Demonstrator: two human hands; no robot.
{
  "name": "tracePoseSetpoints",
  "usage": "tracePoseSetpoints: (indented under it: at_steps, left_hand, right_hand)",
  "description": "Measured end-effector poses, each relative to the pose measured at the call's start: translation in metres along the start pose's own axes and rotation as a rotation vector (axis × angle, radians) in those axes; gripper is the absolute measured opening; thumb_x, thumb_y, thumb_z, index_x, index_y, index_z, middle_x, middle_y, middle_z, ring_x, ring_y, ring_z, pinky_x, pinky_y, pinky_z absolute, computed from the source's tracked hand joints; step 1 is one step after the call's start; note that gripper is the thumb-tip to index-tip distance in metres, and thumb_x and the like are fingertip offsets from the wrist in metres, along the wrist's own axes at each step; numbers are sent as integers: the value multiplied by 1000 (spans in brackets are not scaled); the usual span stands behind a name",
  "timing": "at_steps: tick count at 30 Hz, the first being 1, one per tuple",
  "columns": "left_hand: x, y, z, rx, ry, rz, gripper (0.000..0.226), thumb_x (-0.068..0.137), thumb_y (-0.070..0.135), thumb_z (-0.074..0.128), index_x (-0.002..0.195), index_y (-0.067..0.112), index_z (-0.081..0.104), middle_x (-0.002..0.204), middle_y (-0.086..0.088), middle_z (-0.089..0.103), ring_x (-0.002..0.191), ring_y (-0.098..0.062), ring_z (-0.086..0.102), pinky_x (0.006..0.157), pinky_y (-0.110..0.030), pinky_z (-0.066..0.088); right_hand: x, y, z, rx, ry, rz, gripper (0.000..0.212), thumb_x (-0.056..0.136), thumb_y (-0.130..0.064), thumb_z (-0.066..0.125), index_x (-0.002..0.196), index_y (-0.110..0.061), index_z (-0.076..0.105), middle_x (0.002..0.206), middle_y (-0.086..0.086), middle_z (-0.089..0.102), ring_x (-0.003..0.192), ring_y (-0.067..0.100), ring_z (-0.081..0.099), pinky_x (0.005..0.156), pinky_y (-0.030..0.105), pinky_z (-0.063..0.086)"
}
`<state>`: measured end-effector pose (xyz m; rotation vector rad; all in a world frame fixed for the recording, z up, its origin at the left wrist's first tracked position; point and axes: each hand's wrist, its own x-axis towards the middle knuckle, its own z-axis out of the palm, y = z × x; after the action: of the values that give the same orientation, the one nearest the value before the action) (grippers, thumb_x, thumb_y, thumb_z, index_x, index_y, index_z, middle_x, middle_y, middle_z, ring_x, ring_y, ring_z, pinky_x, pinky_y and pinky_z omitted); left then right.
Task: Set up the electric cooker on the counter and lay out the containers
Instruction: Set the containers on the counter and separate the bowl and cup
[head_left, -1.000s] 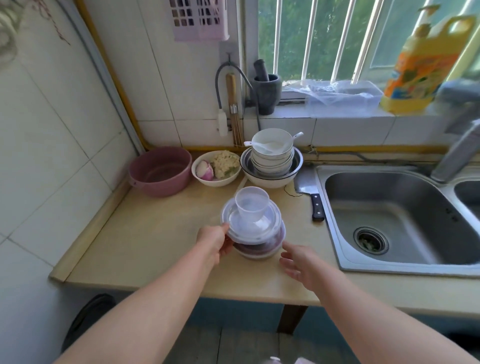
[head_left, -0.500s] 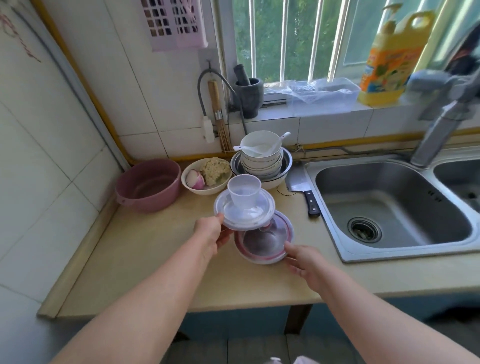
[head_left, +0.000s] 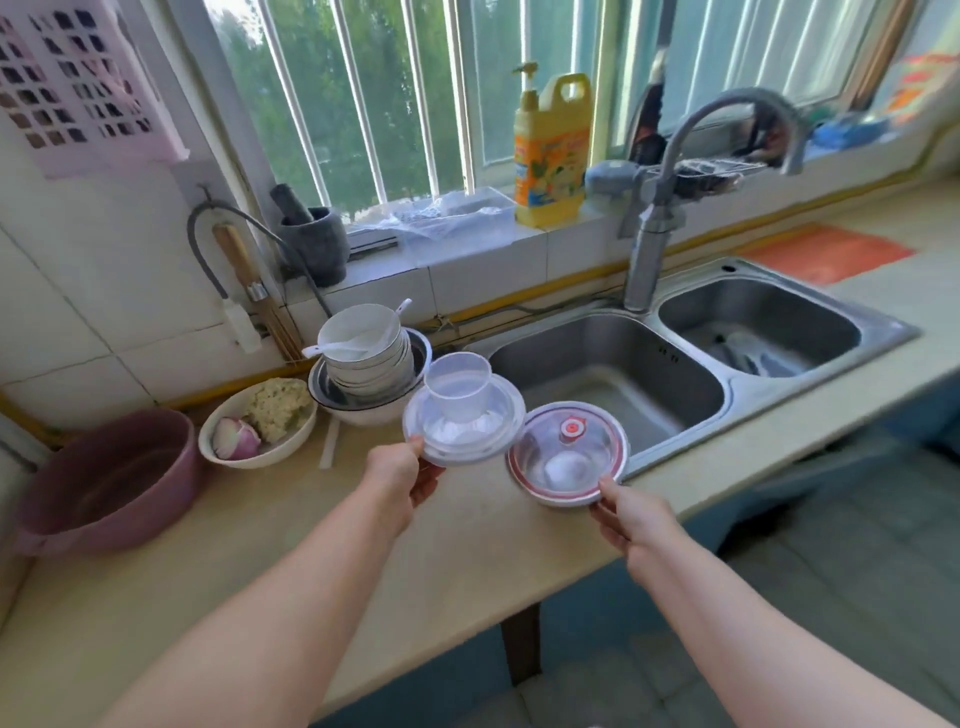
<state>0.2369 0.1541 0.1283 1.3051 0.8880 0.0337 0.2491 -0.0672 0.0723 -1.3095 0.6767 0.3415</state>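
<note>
My left hand (head_left: 402, 475) pinches the near rim of a clear plastic tray (head_left: 462, 434), held above the counter with a clear plastic cup (head_left: 458, 384) standing on it. My right hand (head_left: 626, 512) grips the near edge of a glass lid with a red rim (head_left: 566, 454) and a red knob; it is held over the left sink's front edge, to the right of the tray. No electric cooker is in view.
A stack of white bowls with a spoon (head_left: 366, 353) stands behind the tray. A bowl with onion and ginger (head_left: 258, 423) and a pink basin (head_left: 106, 478) sit at the left. The double steel sink (head_left: 613, 374), tap (head_left: 654, 228) and yellow detergent bottle (head_left: 551, 150) are at the right.
The stack has been split: my left hand lifted the clear tray with the cup up and left, my right hand carried the red-rimmed lid right toward the sink. The camera view swung right.
</note>
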Motion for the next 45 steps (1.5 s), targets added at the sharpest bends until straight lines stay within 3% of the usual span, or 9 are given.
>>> tracePoseSetpoints:
  at_steps: [7,13,16,24,28,30,35,40,45]
  left_hand:
    - [-15,-12,90,114,-136,-15,16,99,18,48,109,10,57,81,-6,64,69,-14,61,55,-25,44]
    - [-55,-20,185,164,-225,-36,18,99,18,50,86,7,57,78,-9,64,66,-17,62,57,-24,54]
    - [-76,-28,235,159,-294,-32,16,100,15,47,95,5,58,76,-9,64,64,-17,62,48,-23,51]
    - [-127,-60,353,252,-414,15,18,101,18,44,107,8,57,75,-4,62,63,-13,58,59,-24,44]
    - [-146,-73,397,283,-449,4,24,100,20,46,118,7,57,75,-2,63,61,-12,58,47,-21,45]
    - [-155,-77,419,278,-475,1,18,100,20,46,112,12,57,75,-1,63,61,-11,58,42,-18,45]
    - [-163,-85,474,298,-525,-15,22,99,20,47,116,12,58,86,-4,66,66,-15,60,62,-27,49]
    - [-159,-87,549,318,-590,-20,16,100,21,45,110,14,55,90,-5,65,68,-15,59,60,-25,46]
    - [-149,-85,636,349,-647,-33,10,100,18,47,102,13,55,79,-5,61,64,-15,58,55,-25,44]
  right_hand:
    - [6,-23,-84,224,148,12,13,92,-14,59,104,-14,56,76,1,57,65,12,53,57,22,41]
    - [13,-59,-165,347,234,49,17,93,-16,58,77,-15,52,74,1,53,62,11,50,53,23,38]
    - [19,-78,-206,374,263,30,20,94,-19,56,75,-17,50,74,1,52,62,12,49,54,23,37]
    - [27,-123,-324,408,343,-30,21,94,-22,57,75,-19,50,75,0,53,65,11,50,57,24,38]
    - [25,-138,-371,464,387,-46,22,95,-19,55,74,-18,48,75,-2,53,64,11,50,56,23,37]
    - [28,-144,-394,485,410,-45,19,95,-20,56,77,-17,50,81,-1,55,68,12,53,55,23,37]
    - [40,-156,-440,532,479,-56,10,94,-23,58,101,-16,57,111,6,58,73,13,53,55,24,38]
    - [70,-178,-489,610,550,-69,20,94,-22,57,76,-18,49,129,8,59,71,12,54,58,23,39]
    - [114,-218,-531,635,589,-85,19,93,-20,59,77,-16,49,130,8,58,116,22,59,61,23,41]
